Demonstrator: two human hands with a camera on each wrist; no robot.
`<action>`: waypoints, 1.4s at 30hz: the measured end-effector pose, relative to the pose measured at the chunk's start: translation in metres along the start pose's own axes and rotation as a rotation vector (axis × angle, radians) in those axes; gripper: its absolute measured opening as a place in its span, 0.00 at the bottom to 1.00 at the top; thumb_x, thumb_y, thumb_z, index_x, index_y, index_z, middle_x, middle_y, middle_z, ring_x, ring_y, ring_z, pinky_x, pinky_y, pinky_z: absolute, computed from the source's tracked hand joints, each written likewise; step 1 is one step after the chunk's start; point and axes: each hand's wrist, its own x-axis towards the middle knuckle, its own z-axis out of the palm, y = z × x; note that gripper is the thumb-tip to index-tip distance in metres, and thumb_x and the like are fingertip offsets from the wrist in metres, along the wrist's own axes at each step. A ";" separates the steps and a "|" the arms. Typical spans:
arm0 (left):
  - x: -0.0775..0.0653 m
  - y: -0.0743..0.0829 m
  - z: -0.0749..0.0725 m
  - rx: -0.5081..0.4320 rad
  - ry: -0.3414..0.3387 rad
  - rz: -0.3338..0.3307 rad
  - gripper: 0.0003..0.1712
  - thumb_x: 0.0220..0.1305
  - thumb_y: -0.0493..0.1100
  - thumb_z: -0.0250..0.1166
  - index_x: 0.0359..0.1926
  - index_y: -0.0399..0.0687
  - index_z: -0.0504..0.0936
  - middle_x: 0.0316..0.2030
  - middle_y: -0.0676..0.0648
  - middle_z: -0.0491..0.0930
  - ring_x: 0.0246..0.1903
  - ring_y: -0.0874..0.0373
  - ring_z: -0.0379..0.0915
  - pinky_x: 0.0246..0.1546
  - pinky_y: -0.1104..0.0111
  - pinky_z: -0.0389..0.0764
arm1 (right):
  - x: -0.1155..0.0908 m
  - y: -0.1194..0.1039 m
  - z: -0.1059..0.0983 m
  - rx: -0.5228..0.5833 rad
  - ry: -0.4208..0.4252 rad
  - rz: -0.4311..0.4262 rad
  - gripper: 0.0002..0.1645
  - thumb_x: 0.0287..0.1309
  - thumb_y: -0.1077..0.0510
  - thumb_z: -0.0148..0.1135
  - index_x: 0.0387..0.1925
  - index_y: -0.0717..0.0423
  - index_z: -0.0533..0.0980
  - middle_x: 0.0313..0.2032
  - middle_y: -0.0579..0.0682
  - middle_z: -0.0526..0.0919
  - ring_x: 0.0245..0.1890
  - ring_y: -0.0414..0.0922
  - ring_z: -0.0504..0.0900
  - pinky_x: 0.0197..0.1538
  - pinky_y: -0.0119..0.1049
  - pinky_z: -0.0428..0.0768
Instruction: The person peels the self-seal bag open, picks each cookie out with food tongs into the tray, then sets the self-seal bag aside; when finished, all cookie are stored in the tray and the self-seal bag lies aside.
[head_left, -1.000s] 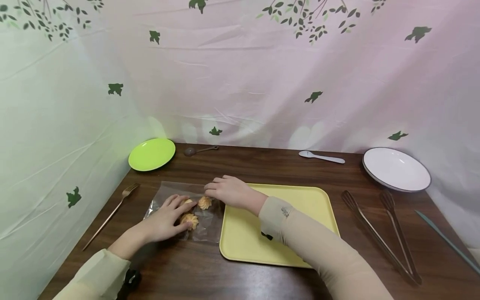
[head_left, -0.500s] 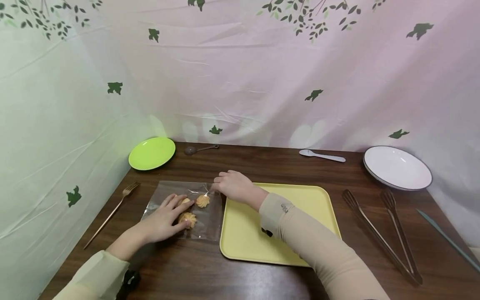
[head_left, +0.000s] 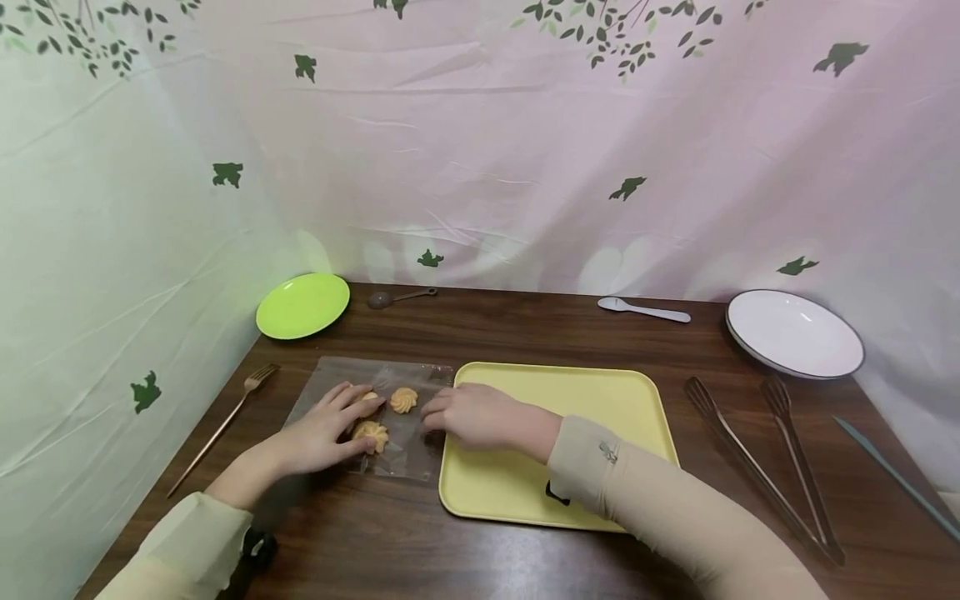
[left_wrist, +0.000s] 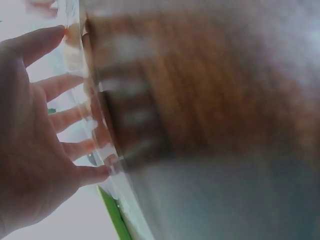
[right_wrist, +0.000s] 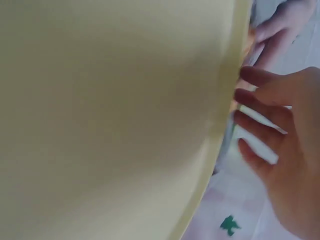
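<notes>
A clear plastic bag lies flat on the table, its right edge along the tray's left rim. Three swirl-shaped cookies show at it: one cookie in plain view, another cookie by my left thumb, and a third partly hidden under the fingers. Whether the cookies are inside the bag or on top cannot be told. My left hand rests with spread fingers on the bag and cookies. My right hand hangs over the tray's left rim, fingers loosely bent at the bag's right edge, gripping nothing visible.
A yellow tray lies under my right arm. To the left are a fork and a green plate. Behind lie a brown spoon and a pale spoon. Tongs, a white plate and a teal stick are right.
My right hand has moved from the bag's upper right corner toward me along its right side. The bag's upper right corner now lies flatter. My left hand has barely shifted left.
</notes>
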 end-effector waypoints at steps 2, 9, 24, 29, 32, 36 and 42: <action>0.001 -0.002 -0.003 0.008 0.013 0.017 0.36 0.63 0.60 0.59 0.67 0.48 0.67 0.65 0.37 0.62 0.67 0.30 0.47 0.60 0.37 0.57 | -0.003 -0.009 -0.004 0.042 -0.051 0.008 0.24 0.60 0.62 0.53 0.55 0.38 0.77 0.58 0.40 0.76 0.60 0.40 0.73 0.52 0.38 0.77; 0.008 -0.008 -0.012 0.007 0.044 0.022 0.34 0.63 0.59 0.61 0.64 0.45 0.70 0.63 0.38 0.66 0.63 0.38 0.58 0.58 0.42 0.63 | -0.008 -0.020 -0.010 0.083 -0.159 0.067 0.26 0.63 0.62 0.51 0.59 0.37 0.74 0.63 0.41 0.71 0.63 0.39 0.70 0.51 0.38 0.78; 0.021 -0.021 -0.018 -0.078 0.041 0.041 0.18 0.60 0.49 0.66 0.50 0.50 0.83 0.51 0.47 0.77 0.53 0.46 0.70 0.54 0.47 0.69 | -0.010 -0.020 0.002 0.114 -0.089 0.071 0.18 0.67 0.52 0.52 0.56 0.37 0.76 0.61 0.40 0.73 0.62 0.39 0.71 0.52 0.40 0.77; 0.021 -0.021 -0.018 -0.144 0.109 0.030 0.06 0.60 0.46 0.66 0.39 0.57 0.86 0.43 0.54 0.80 0.47 0.53 0.74 0.49 0.51 0.74 | -0.010 -0.020 0.002 0.136 -0.089 0.081 0.18 0.67 0.52 0.53 0.57 0.36 0.75 0.62 0.40 0.72 0.62 0.39 0.70 0.51 0.41 0.78; 0.020 -0.022 -0.018 -0.192 0.151 0.015 0.03 0.59 0.44 0.67 0.35 0.59 0.85 0.38 0.58 0.80 0.42 0.57 0.76 0.45 0.56 0.76 | -0.010 -0.020 0.002 0.149 -0.095 0.088 0.19 0.66 0.52 0.53 0.57 0.36 0.75 0.62 0.40 0.72 0.63 0.39 0.69 0.52 0.42 0.78; 0.019 -0.022 -0.018 -0.258 0.196 -0.024 0.03 0.59 0.43 0.68 0.35 0.57 0.85 0.35 0.59 0.81 0.37 0.62 0.76 0.35 0.66 0.78 | -0.010 -0.021 0.002 0.150 -0.102 0.093 0.19 0.67 0.51 0.53 0.58 0.37 0.75 0.63 0.40 0.71 0.63 0.39 0.68 0.52 0.42 0.77; 0.016 -0.017 -0.018 -0.296 0.239 -0.065 0.03 0.61 0.42 0.66 0.35 0.53 0.84 0.32 0.57 0.80 0.32 0.62 0.75 0.28 0.70 0.77 | -0.011 -0.021 0.001 0.139 -0.118 0.096 0.20 0.66 0.50 0.53 0.59 0.37 0.74 0.63 0.40 0.71 0.64 0.39 0.69 0.53 0.43 0.77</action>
